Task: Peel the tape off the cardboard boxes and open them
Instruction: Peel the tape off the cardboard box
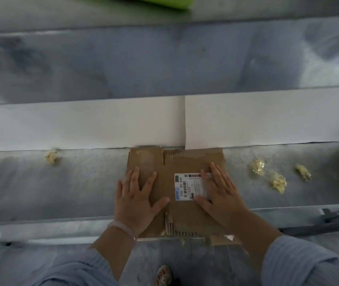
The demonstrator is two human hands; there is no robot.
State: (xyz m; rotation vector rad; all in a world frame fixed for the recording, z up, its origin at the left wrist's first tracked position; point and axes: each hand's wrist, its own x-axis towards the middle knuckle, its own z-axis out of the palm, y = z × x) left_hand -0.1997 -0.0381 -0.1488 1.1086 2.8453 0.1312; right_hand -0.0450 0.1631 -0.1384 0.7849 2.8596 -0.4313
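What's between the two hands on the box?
In the head view, bare cardboard box and the left part of the shipping label; right hand covers its other edge, left hand apart.

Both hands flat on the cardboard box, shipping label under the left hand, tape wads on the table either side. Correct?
Not quite. In the head view the shipping label lies under the right hand, not the left hand. Both hands do press flat on the cardboard box, with tape wads either side.

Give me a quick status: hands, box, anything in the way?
Left hand and right hand flat, open, on the flattened brown cardboard box. Crumpled yellowish tape wads lie aside, clear.
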